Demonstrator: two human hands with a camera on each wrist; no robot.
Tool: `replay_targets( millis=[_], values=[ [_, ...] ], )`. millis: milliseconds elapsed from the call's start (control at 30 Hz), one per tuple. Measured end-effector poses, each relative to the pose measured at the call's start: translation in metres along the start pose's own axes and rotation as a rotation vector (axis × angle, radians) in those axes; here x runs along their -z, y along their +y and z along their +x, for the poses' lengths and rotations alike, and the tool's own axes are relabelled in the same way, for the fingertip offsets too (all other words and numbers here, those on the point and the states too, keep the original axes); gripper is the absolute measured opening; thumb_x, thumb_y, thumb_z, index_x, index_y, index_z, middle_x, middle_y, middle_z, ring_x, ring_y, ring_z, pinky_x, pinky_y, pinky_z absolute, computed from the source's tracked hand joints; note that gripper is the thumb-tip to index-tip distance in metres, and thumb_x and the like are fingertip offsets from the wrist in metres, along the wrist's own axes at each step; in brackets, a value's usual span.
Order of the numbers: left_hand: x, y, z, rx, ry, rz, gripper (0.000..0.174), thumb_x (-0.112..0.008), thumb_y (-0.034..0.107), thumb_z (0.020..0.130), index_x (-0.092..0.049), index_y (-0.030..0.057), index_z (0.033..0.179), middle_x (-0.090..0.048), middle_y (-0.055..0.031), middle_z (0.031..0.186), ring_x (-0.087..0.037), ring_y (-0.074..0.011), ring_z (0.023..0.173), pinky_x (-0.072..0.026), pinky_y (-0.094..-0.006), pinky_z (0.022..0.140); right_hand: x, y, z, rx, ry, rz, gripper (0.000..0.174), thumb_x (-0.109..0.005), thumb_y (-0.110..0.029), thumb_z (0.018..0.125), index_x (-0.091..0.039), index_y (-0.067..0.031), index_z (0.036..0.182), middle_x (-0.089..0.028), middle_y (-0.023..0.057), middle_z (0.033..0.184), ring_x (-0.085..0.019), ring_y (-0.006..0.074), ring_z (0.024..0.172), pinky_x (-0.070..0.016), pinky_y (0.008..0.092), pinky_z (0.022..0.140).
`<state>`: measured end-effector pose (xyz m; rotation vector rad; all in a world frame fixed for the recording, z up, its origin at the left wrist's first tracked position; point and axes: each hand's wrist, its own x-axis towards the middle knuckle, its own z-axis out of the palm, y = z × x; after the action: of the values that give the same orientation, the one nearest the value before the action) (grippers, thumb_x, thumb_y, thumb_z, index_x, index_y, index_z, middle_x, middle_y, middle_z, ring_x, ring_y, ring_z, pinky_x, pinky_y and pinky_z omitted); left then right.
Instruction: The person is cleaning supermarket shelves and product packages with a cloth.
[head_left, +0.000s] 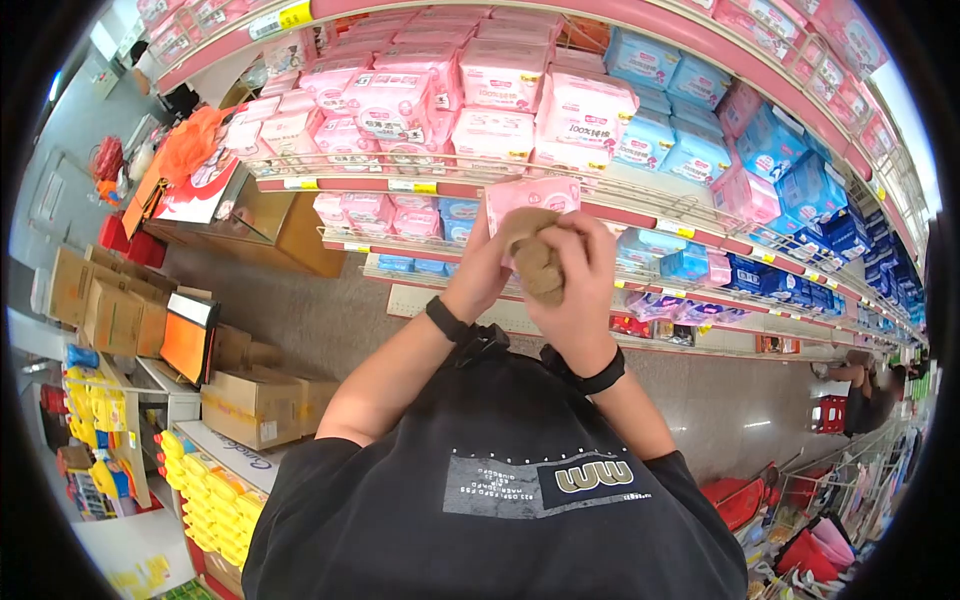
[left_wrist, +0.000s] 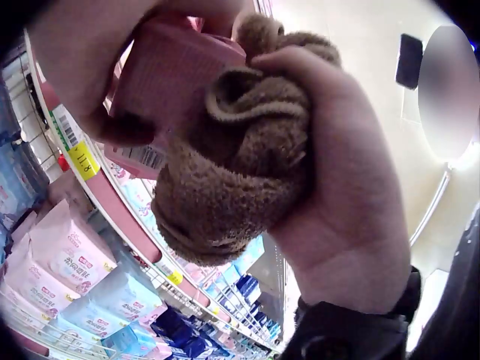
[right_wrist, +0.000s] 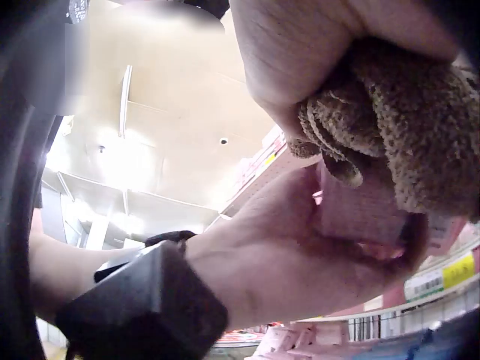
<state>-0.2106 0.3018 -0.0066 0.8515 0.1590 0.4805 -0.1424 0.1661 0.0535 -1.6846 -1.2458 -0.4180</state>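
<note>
In front of the shelf, my left hand [head_left: 478,278] grips a pink soft pack [head_left: 535,194], its fingers bent around one side in the left wrist view. A bunched brown cloth [head_left: 541,262] is in my right hand [head_left: 580,290], thumb and fingers curled into its folds. The cloth overlaps the near face of the pack [left_wrist: 176,82] in the left wrist view, covering part of it. Seen from the right wrist, the left hand [right_wrist: 277,229] holds the pack from below while the cloth [right_wrist: 420,135] hangs over it.
Behind the hands, a shelf edge [head_left: 440,187] with a wire rail and price tags runs across, bearing pink packs [head_left: 392,105] and blue packs [head_left: 643,58]. Cardboard boxes [head_left: 250,405] and yellow bottles [head_left: 215,495] stand at the left. A person [head_left: 872,400] is far right.
</note>
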Motion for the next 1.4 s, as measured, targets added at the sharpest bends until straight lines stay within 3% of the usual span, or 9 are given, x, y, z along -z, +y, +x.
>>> replay_targets(
  millis=[200,367,567,733,767,867,900,1067,1400],
  values=[
    [0.011,0.013,-0.010,0.069,0.017,-0.139,0.063,-0.042,0.054,0.108,-0.046,0.0010,0.142,-0.062,-0.0174,0.134,-0.066,-0.0284,0.119,-0.0575,-0.0471,0.098,0.005,-0.014,0.006,0.258,-0.185,0.015,0.051,-0.087,-0.015,0.058,-0.071,-0.0156,0.106,-0.058,0.0105,0.122,-0.055,0.0372,0.113,-0.0482,0.0497,0.094],
    [0.010,0.026,-0.024,-0.054,0.018,-0.135,0.056,-0.050,0.034,0.109,-0.030,0.0089,0.155,-0.052,-0.0136,0.146,-0.058,-0.0259,0.132,-0.0525,-0.0432,0.107,0.008,-0.005,0.011,0.188,-0.127,0.021,0.053,-0.088,-0.009,0.056,-0.071,-0.0129,0.106,-0.058,0.0116,0.122,-0.056,0.0362,0.112,-0.0476,0.0488,0.095],
    [0.007,0.037,-0.037,-0.119,-0.016,-0.035,0.064,-0.055,0.039,0.106,-0.030,0.0067,0.156,-0.048,-0.0129,0.152,-0.051,-0.0271,0.139,-0.0445,-0.0458,0.115,0.002,0.003,0.014,-0.026,-0.035,0.129,0.048,-0.080,0.004,0.062,-0.066,-0.0065,0.107,-0.057,0.0140,0.119,-0.057,0.0357,0.111,-0.0470,0.0459,0.096],
    [0.000,0.051,-0.046,-0.184,-0.111,-0.148,0.072,-0.067,0.026,0.100,-0.027,0.0064,0.157,-0.045,-0.0130,0.153,-0.048,-0.0272,0.141,-0.0429,-0.0430,0.116,0.000,0.009,0.011,-0.103,-0.011,0.266,0.051,-0.075,0.007,0.068,-0.060,-0.0035,0.115,-0.056,0.0150,0.119,-0.057,0.0331,0.114,-0.0465,0.0404,0.099],
    [0.000,0.053,-0.047,-0.204,-0.130,-0.161,0.072,-0.068,0.022,0.099,-0.028,0.0065,0.156,-0.046,-0.0128,0.152,-0.048,-0.0267,0.141,-0.0431,-0.0418,0.115,-0.002,0.015,0.008,-0.152,-0.022,0.287,0.047,-0.073,0.005,0.076,-0.057,-0.0029,0.120,-0.059,0.0120,0.118,-0.060,0.0259,0.111,-0.0478,0.0362,0.097],
    [0.006,0.060,-0.049,-0.220,-0.168,-0.036,0.075,-0.071,0.022,0.096,-0.029,0.0069,0.156,-0.046,-0.0119,0.151,-0.047,-0.0241,0.140,-0.0409,-0.0398,0.115,-0.004,0.002,0.007,-0.587,-0.030,0.670,0.039,-0.070,0.001,0.084,-0.058,-0.0026,0.121,-0.062,0.0081,0.115,-0.061,0.0186,0.106,-0.0482,0.0334,0.097],
    [0.010,0.060,-0.050,-0.219,-0.162,0.012,0.078,-0.074,0.026,0.094,-0.030,0.0066,0.155,-0.046,-0.0126,0.151,-0.048,-0.0242,0.139,-0.0417,-0.0398,0.115,-0.006,-0.003,0.011,-0.580,-0.017,0.687,0.033,-0.067,-0.003,0.089,-0.058,-0.0025,0.121,-0.064,0.0045,0.112,-0.061,0.0130,0.103,-0.0482,0.0308,0.096],
    [0.028,0.068,-0.053,-0.224,-0.158,0.240,0.084,-0.080,0.036,0.088,-0.035,0.0055,0.153,-0.049,-0.0126,0.148,-0.051,-0.0226,0.135,-0.0440,-0.0385,0.111,-0.022,-0.006,0.009,-0.426,0.031,0.481,0.037,-0.070,0.001,0.082,-0.059,-0.0011,0.116,-0.060,0.0102,0.116,-0.059,0.0228,0.111,-0.0462,0.0373,0.100],
    [0.063,0.092,-0.064,-0.183,-0.043,0.157,0.061,-0.066,0.021,0.099,-0.040,0.0066,0.153,-0.054,-0.0110,0.144,-0.054,-0.0195,0.131,-0.0460,-0.0359,0.109,-0.067,-0.082,0.012,0.066,-0.004,0.045,0.044,-0.085,-0.006,0.061,-0.070,-0.0061,0.103,-0.057,0.0146,0.121,-0.058,0.0351,0.110,-0.0484,0.0451,0.096]
  ],
)
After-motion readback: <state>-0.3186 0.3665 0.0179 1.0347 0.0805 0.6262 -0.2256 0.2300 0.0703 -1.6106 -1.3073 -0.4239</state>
